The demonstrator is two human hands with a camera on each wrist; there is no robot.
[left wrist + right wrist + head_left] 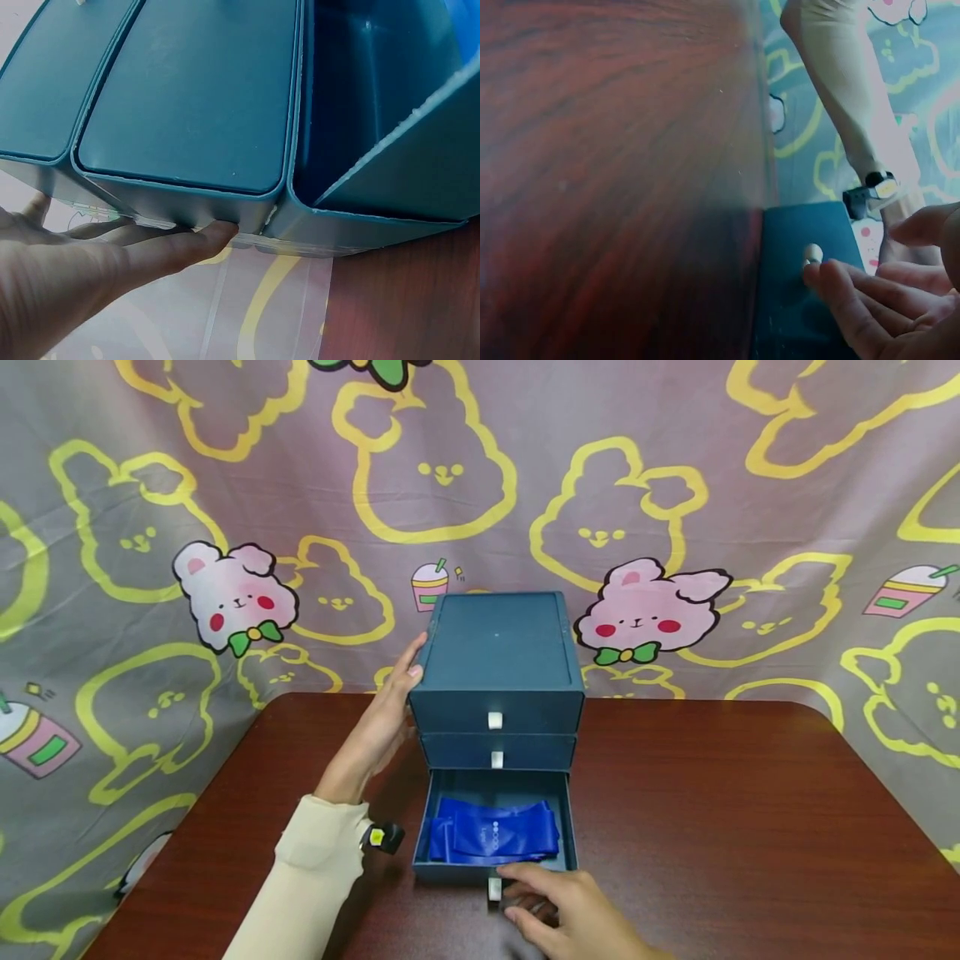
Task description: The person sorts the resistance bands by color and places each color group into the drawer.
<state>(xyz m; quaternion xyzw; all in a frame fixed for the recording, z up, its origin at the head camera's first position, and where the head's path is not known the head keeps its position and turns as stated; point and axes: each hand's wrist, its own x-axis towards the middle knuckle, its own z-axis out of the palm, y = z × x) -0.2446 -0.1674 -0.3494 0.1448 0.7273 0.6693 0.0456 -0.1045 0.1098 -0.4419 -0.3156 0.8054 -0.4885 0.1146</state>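
Note:
A dark teal three-drawer box (498, 643) stands on the table, its two upper drawers closed. Its bottom drawer (423, 864) is pulled out, with folded, shiny blue bands (506, 831) bearing white print inside. My left hand (390, 702) rests against the box's left side; in the left wrist view its fingers (217, 234) lie along that wall. At the bottom drawer's front, my right hand (573, 906) has loosely bent fingers beside the small white knob (495, 889). In the right wrist view, fingertips (832, 274) are at the knob, thumb apart; contact is hard to judge.
The reddish-brown wooden table (712, 810) extends to both sides of the box. Behind it hangs a cartoon-patterned cloth (480, 468). A small black device (384, 837) is worn at the left wrist, over a cream sleeve (307, 868).

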